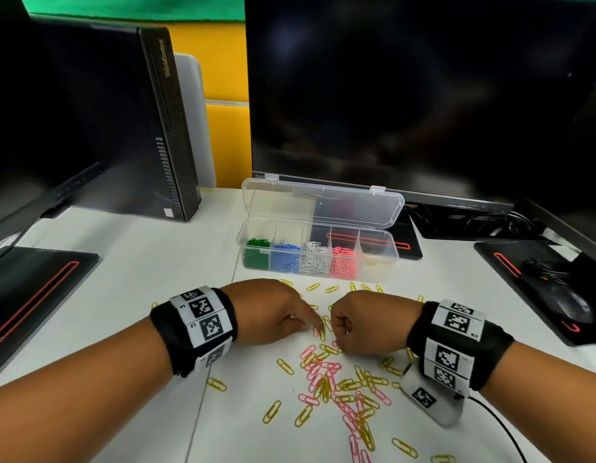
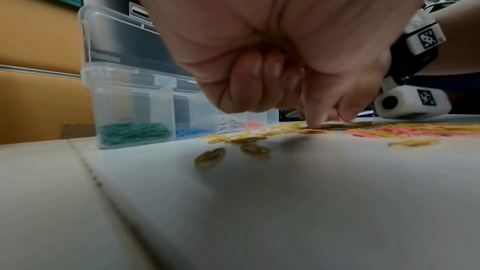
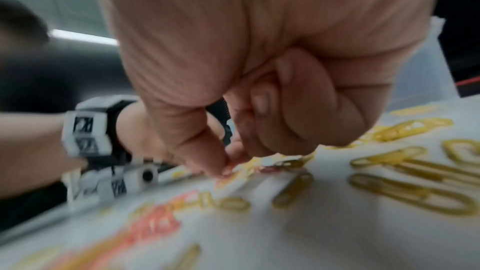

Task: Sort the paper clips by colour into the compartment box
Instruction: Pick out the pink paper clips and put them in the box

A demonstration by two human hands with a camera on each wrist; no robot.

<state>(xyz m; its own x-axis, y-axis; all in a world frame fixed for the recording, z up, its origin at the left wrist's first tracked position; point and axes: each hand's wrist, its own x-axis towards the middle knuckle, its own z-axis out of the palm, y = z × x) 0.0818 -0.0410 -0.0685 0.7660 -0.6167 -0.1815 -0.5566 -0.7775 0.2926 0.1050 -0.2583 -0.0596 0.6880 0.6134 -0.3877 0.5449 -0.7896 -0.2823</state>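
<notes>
A clear compartment box (image 1: pixel 376 265) stands open behind my hands, holding green, blue, white and pink clips in separate cells; its rightmost cell looks nearly empty. Loose yellow and pink paper clips (image 1: pixel 336 379) lie scattered on the white desk. My left hand (image 1: pixel 280 312) stretches its index finger down onto a pink clip (image 2: pixel 311 131), with the other fingers curled. My right hand (image 1: pixel 356 322) is curled close beside it. In the blurred right wrist view, the right hand's thumb and index fingertips (image 3: pixel 221 167) pinch a pink clip on the desk. The box (image 2: pixel 130 98) also shows in the left wrist view.
A large dark monitor (image 1: pixel 407 95) stands right behind the box. A small black PC (image 1: pixel 169 128) and a second screen are at the left. A mouse (image 1: pixel 574 305) lies on a black stand base at the right. A thin cable (image 1: pixel 500 426) runs from my right wrist.
</notes>
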